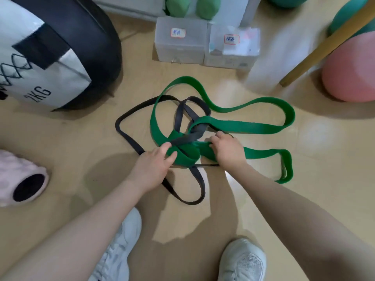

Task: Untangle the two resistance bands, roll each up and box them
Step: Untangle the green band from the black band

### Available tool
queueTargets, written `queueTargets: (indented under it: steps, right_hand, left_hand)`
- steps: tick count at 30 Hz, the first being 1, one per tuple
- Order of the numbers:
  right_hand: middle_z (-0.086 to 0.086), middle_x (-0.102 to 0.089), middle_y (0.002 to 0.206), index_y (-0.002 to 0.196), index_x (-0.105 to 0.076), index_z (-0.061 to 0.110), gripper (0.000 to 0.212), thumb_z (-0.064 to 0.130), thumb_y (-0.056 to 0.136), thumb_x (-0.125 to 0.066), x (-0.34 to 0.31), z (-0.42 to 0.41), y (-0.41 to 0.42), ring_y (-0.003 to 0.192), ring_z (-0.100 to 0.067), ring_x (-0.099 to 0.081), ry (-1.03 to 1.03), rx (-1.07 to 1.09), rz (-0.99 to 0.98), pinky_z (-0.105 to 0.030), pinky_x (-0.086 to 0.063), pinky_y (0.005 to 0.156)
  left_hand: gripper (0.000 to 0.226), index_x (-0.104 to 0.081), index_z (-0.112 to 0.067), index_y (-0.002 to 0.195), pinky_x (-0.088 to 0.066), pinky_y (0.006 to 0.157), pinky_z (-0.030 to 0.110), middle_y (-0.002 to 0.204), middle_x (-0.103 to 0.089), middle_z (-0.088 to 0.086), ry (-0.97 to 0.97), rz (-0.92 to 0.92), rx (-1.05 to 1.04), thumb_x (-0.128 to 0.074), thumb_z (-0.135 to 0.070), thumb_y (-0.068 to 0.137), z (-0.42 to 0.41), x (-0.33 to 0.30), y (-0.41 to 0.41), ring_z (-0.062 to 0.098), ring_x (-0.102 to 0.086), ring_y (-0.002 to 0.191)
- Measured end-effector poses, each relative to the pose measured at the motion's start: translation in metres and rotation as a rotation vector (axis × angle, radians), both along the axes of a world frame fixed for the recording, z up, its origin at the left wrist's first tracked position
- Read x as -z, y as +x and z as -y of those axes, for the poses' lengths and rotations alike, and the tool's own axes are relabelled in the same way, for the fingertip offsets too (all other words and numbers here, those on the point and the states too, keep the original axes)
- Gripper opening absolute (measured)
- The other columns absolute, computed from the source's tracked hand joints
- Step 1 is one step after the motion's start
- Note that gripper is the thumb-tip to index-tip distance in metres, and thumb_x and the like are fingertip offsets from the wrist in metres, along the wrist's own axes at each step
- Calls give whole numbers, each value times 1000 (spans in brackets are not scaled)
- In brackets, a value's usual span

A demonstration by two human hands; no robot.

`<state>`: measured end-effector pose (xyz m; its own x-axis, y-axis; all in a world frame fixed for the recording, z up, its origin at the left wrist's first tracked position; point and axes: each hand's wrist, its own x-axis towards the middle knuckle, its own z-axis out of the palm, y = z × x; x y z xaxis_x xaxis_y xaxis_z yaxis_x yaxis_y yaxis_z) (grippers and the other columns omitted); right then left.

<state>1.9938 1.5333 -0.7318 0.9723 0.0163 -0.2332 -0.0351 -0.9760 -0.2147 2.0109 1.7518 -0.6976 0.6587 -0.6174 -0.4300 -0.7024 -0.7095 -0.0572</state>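
Note:
A wide green resistance band [261, 126] and a narrower black band [129, 114] lie knotted together on the wooden floor. Their loops spread out around a knot in the middle. My left hand [156, 161] grips the green band at the knot's left side, thumb on top where the black band crosses. My right hand [227, 151] holds the green band on the knot's right side, fingers curled round it. Two translucent plastic boxes, the left box [179, 40] and the right box [232, 47], stand side by side on the floor behind the bands, each with a small label.
A black-and-white 2KG weight bag [50, 49] sits at the far left. A pink foam roller [22, 179] lies at the left edge. A pink ball [351, 72], teal balls and a wooden leg [324, 43] stand at the right. My white shoes [243, 262] are below.

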Motion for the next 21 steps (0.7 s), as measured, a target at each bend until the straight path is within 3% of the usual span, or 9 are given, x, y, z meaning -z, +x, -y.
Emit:
queueTargets:
  steps: [2,5,9,12,14,16,18,19,21]
  right_hand:
    - [-13,-56,102,108,-62,5,23,16,96,-45,-18,14,0,91,-30,-54,264,263,165,-38,-43,75]
    - [-7,-53,94,101,-60,4,18,13,96,-45,-47,39,2,86,-21,-48,469,562,234,-31,-40,77]
    - [-3,-51,77,80,-54,9,20,5,93,-40,-79,73,-5,73,-14,-44,909,966,312,-28,-34,68]
    - [0,-47,71,69,-46,16,28,5,92,-33,-87,96,-14,69,-14,-42,1081,1178,294,-29,-32,74]
    - [-5,-46,73,71,-46,13,25,7,91,-33,-78,101,-19,73,-21,-41,1008,1178,146,-33,-32,72]
    - [-10,-52,84,84,-55,7,20,8,92,-37,-62,99,-25,82,-24,-46,673,1022,-183,-34,-36,68]
    - [-14,-58,108,107,-58,4,25,8,89,-41,-48,90,-29,98,-30,-53,231,750,-450,-35,-45,81]
    - [-17,-55,119,117,-56,4,33,6,86,-42,-44,82,-29,107,-34,-53,107,635,-444,-39,-45,90]
    - [-16,-53,122,120,-56,5,38,4,83,-46,-43,61,-24,112,-35,-49,101,472,-269,-42,-43,94]
  left_hand:
    - [57,-30,-10,143,-33,67,28,155,-11,11,-36,18,-79,-46,-11,89,-5,-7,-2,25,-49,110]
    - [74,-45,-1,134,-40,50,28,150,-30,14,-141,19,-165,-70,-11,65,-1,-18,3,23,-57,79]
    - [85,7,-13,148,-38,57,23,156,14,-1,-10,21,-347,-48,-34,87,1,-26,22,14,-51,93]
    - [81,10,-14,148,-27,42,22,155,23,2,48,53,-329,-41,-40,91,-5,-22,36,11,-52,74]
    - [80,7,-15,148,-38,48,24,156,18,2,96,-37,-366,-44,-37,91,-4,-17,37,14,-56,81]
    - [81,3,-19,149,-48,82,33,158,3,1,152,-208,-413,-45,-44,89,2,-14,34,22,-51,114]
    - [83,-3,-21,150,-29,105,42,156,-12,1,193,-295,-453,-39,-59,86,10,-12,29,26,-30,135]
    - [79,-8,-21,149,-26,106,43,154,-21,2,175,-247,-450,-35,-61,86,16,-12,29,26,-28,136]
    - [62,-24,-19,145,-29,100,41,143,-41,2,49,-66,-395,-30,-51,93,28,-11,31,25,-34,129]
